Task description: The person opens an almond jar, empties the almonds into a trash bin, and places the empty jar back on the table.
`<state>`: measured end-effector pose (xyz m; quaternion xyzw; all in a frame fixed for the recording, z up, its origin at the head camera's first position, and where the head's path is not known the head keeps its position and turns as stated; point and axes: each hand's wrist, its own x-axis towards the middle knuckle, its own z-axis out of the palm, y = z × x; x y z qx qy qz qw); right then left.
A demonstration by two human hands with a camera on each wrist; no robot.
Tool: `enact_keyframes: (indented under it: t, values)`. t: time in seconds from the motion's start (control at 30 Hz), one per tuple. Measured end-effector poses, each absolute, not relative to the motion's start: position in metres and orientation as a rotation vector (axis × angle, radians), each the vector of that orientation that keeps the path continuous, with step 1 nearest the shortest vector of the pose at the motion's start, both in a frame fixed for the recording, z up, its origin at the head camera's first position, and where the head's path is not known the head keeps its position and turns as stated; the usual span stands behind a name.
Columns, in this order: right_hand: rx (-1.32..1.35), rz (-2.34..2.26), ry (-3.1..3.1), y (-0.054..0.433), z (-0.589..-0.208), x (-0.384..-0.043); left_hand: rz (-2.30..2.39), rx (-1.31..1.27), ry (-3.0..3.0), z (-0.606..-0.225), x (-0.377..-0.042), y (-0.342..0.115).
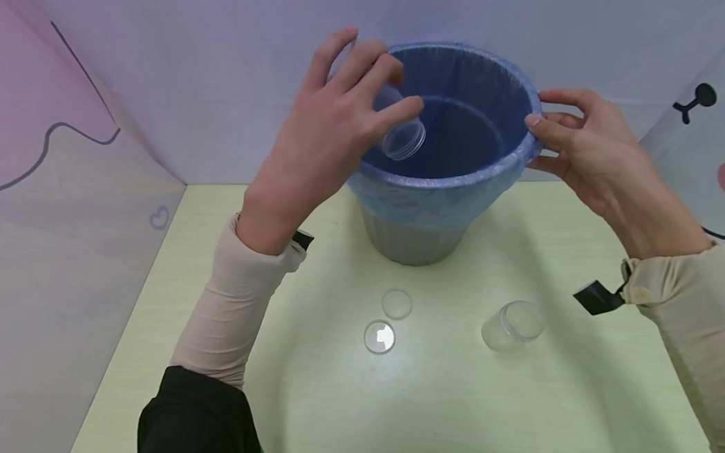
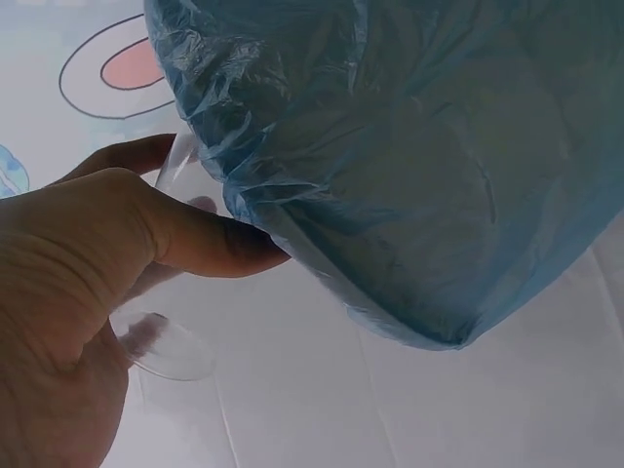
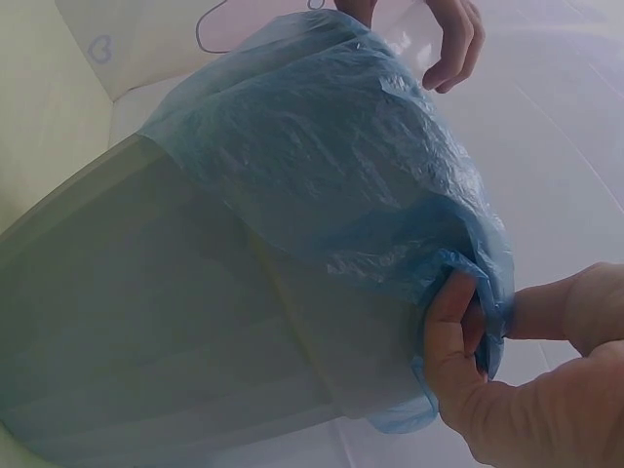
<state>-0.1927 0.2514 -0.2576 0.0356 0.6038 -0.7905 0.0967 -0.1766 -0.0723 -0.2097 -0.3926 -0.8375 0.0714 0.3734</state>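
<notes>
A grey bin lined with a blue plastic bag stands at the back of the table, its mouth tipped toward me. My left hand grips a clear plastic jar over the bin's left rim, the jar's threaded mouth tilted down into it. In the left wrist view the thumb lies right at the bag's edge, and the see-through jar is partly behind the fingers. On the other side, my right hand pinches the bag-covered rim, thumb on top and fingers below, as the right wrist view also shows.
Another clear jar is on the table at the right. Two clear round lids lie in front of the bin. A pale printed curtain closes off the back and left. Black straps hang at both wrists.
</notes>
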Motion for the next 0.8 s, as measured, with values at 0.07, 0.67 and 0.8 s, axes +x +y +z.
enact_keyframes:
  t: [0.07, 0.67, 0.8]
  values:
    - [0.106, -2.345, 1.783, 0.251, -0.258, -0.193, 0.269, -1.001, -2.111, -0.210, -0.176, -0.072]
    - [0.105, -2.356, 1.771, 0.249, -0.258, -0.193, 0.498, -1.092, -1.928, -0.219, -0.170, -0.071]
    - [0.101, -2.361, 1.766, 0.249, -0.258, -0.193, 0.541, -1.077, -1.946, -0.220, -0.172, -0.070]
